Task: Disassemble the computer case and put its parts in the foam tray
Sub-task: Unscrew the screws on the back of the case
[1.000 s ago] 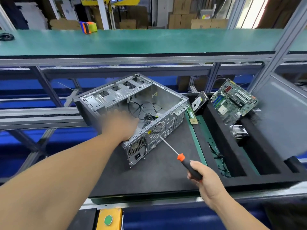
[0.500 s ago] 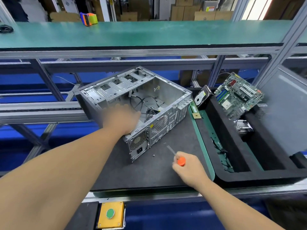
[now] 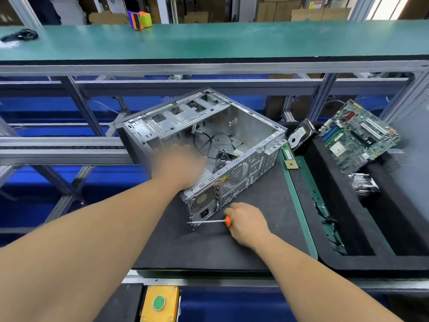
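Presently the computer case (image 3: 204,145) is seen lying open-side-up on the black worktop (image 3: 232,240), left of the foam tray (image 3: 362,263). The left hand (image 3: 178,167) is laid on its near rim, blurred; grip state cannot be told. The screwdriver (image 3: 209,221) is held by the right hand (image 3: 248,221), shaft lying crosswise, tip leftward at the case's near rear corner, the nearer hand.

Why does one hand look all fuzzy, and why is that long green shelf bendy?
Head view: the left hand on the computer case is smeared by blur, while the right hand gripping the screwdriver looks sharp; the wide-angle lens bows the green shelf.
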